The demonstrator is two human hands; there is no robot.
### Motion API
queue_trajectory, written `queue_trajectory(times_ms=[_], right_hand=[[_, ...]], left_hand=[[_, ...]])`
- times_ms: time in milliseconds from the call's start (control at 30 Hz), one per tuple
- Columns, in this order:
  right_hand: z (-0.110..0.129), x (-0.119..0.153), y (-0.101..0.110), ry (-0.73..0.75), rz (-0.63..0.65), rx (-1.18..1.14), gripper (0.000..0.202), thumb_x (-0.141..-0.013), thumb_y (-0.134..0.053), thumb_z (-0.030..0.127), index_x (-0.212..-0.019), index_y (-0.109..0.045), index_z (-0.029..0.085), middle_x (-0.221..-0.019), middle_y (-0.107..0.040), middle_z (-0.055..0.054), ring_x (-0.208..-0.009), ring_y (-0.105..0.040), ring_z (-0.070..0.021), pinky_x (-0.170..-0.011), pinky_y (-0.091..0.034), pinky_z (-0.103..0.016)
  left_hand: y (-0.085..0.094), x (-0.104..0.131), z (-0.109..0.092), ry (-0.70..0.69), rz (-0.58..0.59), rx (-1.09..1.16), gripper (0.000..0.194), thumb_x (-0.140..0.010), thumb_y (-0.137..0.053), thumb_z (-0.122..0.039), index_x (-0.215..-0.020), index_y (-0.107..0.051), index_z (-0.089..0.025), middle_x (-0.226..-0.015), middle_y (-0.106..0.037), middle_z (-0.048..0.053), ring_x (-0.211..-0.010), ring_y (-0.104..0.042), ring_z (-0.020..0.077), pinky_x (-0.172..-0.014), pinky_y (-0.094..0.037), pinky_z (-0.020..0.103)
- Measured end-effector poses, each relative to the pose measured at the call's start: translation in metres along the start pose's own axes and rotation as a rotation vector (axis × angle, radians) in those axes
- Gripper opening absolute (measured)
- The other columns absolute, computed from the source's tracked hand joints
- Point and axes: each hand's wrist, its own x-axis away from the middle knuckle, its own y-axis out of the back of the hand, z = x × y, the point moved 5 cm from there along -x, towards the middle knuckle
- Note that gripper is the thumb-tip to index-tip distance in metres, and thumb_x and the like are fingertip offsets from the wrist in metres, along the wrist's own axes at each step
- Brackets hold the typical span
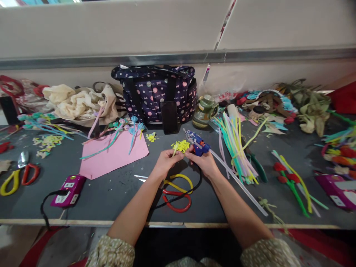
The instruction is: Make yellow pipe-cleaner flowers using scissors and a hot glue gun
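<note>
My left hand [167, 160] is closed, pinching a small pale yellow-green stick-like piece [175, 149] that points upward. My right hand [205, 161] is curled against a blue glue gun [199, 145], whose handle is hidden behind the fingers. The nozzle points up and left, with stringy glue about it. From the back of the gun a long clear glue stick [239, 181] slopes down to the right. Both hands' fingertips nearly meet. Just beyond them lies a heap of small yellow clippings [182, 145]. Scissors with red and yellow handles [178, 212] and a black cord [198, 182] lie below the hands.
Behind stand a dark patterned bag [150, 94], a phone [169, 118] and a green-lidded jar [205, 112]. Pipe cleaners [239, 148] are bundled at right. Pink paper [116, 159], a purple power strip [69, 191] and another pair of scissors [30, 174] lie left.
</note>
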Motion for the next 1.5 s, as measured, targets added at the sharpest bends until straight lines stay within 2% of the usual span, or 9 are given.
queue_trajectory(times_ms=[133,300,400,533,767,967,1100,1500], right_hand=[[0.001,0.0,0.005,0.013,-0.053,-0.023,0.023,-0.067,-0.075,0.034,-0.077,-0.06,0.019,-0.07,-0.059,0.002,-0.053,-0.049,-0.0088,-0.048,-0.043,-0.022],[0.009,-0.002,0.013,0.035,-0.158,-0.166,0.027,-0.063,-0.078,0.03,-0.077,-0.057,0.02,-0.072,-0.06,0.003,-0.054,-0.05,-0.0081,-0.046,-0.043,-0.021],[0.014,-0.001,0.015,0.031,-0.183,-0.209,0.03,-0.061,-0.079,0.029,-0.077,-0.056,0.02,-0.072,-0.06,0.004,-0.054,-0.05,-0.0081,-0.045,-0.043,-0.021],[0.015,-0.001,0.015,0.006,-0.182,-0.214,0.032,-0.058,-0.08,0.03,-0.077,-0.056,0.02,-0.072,-0.06,0.004,-0.053,-0.05,-0.0078,-0.045,-0.044,-0.021],[0.014,-0.002,0.016,-0.033,-0.161,-0.218,0.034,-0.055,-0.081,0.029,-0.076,-0.056,0.02,-0.07,-0.06,0.004,-0.051,-0.05,-0.0072,-0.043,-0.044,-0.021],[0.011,-0.002,0.015,-0.038,-0.149,-0.219,0.032,-0.057,-0.081,0.027,-0.076,-0.057,0.02,-0.071,-0.06,0.004,-0.051,-0.05,-0.0068,-0.044,-0.044,-0.021],[0.009,-0.003,0.015,-0.034,-0.142,-0.217,0.034,-0.056,-0.081,0.03,-0.076,-0.056,0.02,-0.071,-0.06,0.004,-0.052,-0.05,-0.0073,-0.044,-0.044,-0.021],[0.009,-0.002,0.012,-0.01,-0.126,-0.141,0.032,-0.061,-0.078,0.036,-0.077,-0.056,0.019,-0.071,-0.057,0.003,-0.054,-0.049,-0.0086,-0.045,-0.043,-0.022]], left_hand=[[-0.004,0.002,-0.005,0.01,0.027,0.053,0.035,-0.07,-0.071,-0.046,-0.074,-0.059,-0.013,-0.053,-0.034,-0.007,-0.044,-0.021,0.0026,-0.042,-0.011,0.02],[-0.011,0.005,-0.006,0.094,0.102,0.137,0.038,-0.079,-0.057,-0.056,-0.088,-0.051,-0.019,-0.061,-0.046,-0.005,-0.039,-0.022,0.0018,-0.039,-0.008,0.019],[-0.014,0.006,-0.006,0.081,0.145,0.1,0.035,-0.081,-0.056,-0.053,-0.084,-0.049,-0.019,-0.058,-0.044,-0.006,-0.037,-0.021,0.0017,-0.038,-0.008,0.018],[-0.012,0.006,-0.007,0.05,0.154,0.033,0.032,-0.083,-0.055,-0.048,-0.078,-0.05,-0.017,-0.053,-0.04,-0.006,-0.037,-0.021,0.0022,-0.037,-0.01,0.018],[-0.013,0.009,-0.009,0.079,0.156,-0.002,0.032,-0.082,-0.056,-0.048,-0.078,-0.053,-0.017,-0.051,-0.039,-0.006,-0.038,-0.022,0.003,-0.038,-0.011,0.018],[-0.014,0.011,-0.012,0.074,0.16,-0.003,0.032,-0.081,-0.056,-0.048,-0.076,-0.053,-0.016,-0.051,-0.039,-0.006,-0.039,-0.023,0.0033,-0.038,-0.011,0.018],[-0.013,0.011,-0.012,0.065,0.158,-0.009,0.032,-0.081,-0.056,-0.048,-0.077,-0.053,-0.017,-0.052,-0.039,-0.006,-0.039,-0.023,0.0034,-0.039,-0.012,0.018],[-0.014,0.012,-0.013,0.031,0.129,-0.053,0.03,-0.081,-0.057,-0.046,-0.075,-0.052,-0.017,-0.051,-0.039,-0.006,-0.042,-0.027,0.0042,-0.041,-0.015,0.018]])
